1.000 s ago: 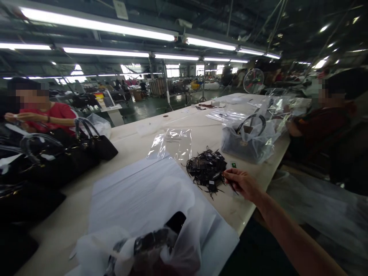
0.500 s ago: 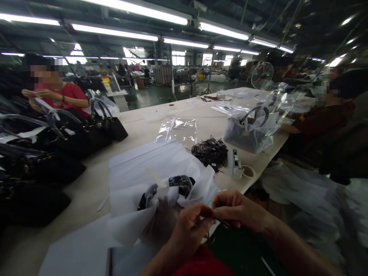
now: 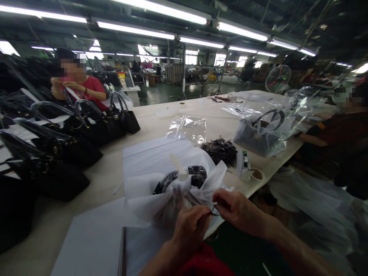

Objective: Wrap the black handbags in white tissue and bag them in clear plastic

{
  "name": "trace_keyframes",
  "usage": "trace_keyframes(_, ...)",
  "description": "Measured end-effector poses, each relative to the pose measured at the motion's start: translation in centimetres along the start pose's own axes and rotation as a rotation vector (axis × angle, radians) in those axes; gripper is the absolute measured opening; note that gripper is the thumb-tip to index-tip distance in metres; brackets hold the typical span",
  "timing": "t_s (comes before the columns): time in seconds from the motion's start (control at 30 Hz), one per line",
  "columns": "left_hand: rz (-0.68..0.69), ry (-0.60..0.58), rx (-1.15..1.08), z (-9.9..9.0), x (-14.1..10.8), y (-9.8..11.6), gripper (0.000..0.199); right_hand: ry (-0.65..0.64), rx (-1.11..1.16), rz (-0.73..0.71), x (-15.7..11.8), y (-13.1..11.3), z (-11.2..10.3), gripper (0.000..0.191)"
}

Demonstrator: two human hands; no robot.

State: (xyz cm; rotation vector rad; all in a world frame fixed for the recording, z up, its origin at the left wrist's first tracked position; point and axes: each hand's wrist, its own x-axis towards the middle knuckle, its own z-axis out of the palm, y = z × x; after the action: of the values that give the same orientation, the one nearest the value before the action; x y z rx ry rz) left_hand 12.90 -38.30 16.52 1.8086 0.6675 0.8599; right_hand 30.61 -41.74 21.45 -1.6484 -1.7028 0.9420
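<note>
Between my two hands runs a thin dark cord [image 3: 215,212], curved in a small loop. My left hand [image 3: 193,224] pinches one end of it, with its fingers closed. My right hand [image 3: 234,209] grips the other side, fingertips pressed together. Just beyond them sits a bag wrapped in white tissue paper [image 3: 169,209]; its dark handles [image 3: 198,176] are covered in clear plastic and stick up through the paper. A pale strip [image 3: 178,165] stands up between the handles. Farther off lies a pile of dark cords with tags [image 3: 220,149].
Several black handbags [image 3: 60,168] line the table's left side, where a person in red [image 3: 92,86] works. A plastic-covered grey bag [image 3: 255,136] stands at right near another person [image 3: 339,134]. A tape roll [image 3: 257,174], a white device [image 3: 243,163] and clear plastic sheets [image 3: 188,128] lie on the table [image 3: 155,119].
The view has turned left, shifting the scene rightward. My hands have drawn slightly apart, so the cord's loop now shows between them.
</note>
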Motion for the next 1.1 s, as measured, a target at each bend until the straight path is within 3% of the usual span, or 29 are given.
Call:
trace_keyframes(0.1,0.132,0.086,0.046,-0.4,-0.5,-0.4,0.014,-0.02,0.305,0.091,0.4,0.9,1.2,0.013)
trace_keyframes(0.23,0.136,0.196,-0.009,-1.5,-0.7,-0.2,0.01,0.033,0.776,0.219,0.9,2.4,3.8,0.026)
trace_keyframes(0.37,0.127,0.27,0.076,-2.4,-1.0,0.2,0.012,0.121,0.86,0.069,0.8,2.5,7.8,0.033)
trace_keyframes(0.47,0.113,0.345,0.195,-3.0,-1.6,-0.1,0.014,0.031,0.943,-0.002,0.7,1.7,10.7,0.046)
trace_keyframes(0.53,0.069,0.392,0.246,-3.9,-1.9,-0.4,0.014,-0.043,0.991,0.026,0.8,1.1,12.1,0.044)
trace_keyframes(0.6,0.043,0.393,0.293,-5.0,-2.1,-0.9,0.012,-0.058,0.982,0.11,1.0,0.9,13.0,0.032)
trace_keyframes(0.67,0.078,0.34,0.433,-6.5,-2.3,-1.7,0.009,-0.017,0.924,0.193,1.3,1.0,13.4,0.033)
trace_keyframes(0.77,0.169,0.277,0.79,-8.3,-2.5,-4.0,0.038,0.048,0.831,0.229,2.0,1.4,13.4,0.04)
trace_keyframes(0.83,0.212,0.285,0.985,-8.7,-2.9,-6.1,0.034,0.13,0.793,0.237,2.6,1.6,13.3,0.042)
trace_keyframes(0.97,0.321,0.187,1.206,-7.1,-4.0,-9.9,0.023,0.263,0.709,0.251,4.8,1.9,13.6,0.039)
trace_keyframes(1.1,0.342,0.108,1.329,-4.3,-4.6,-11.2,0.033,0.283,0.572,0.201,8.1,2.1,14.8,0.033)
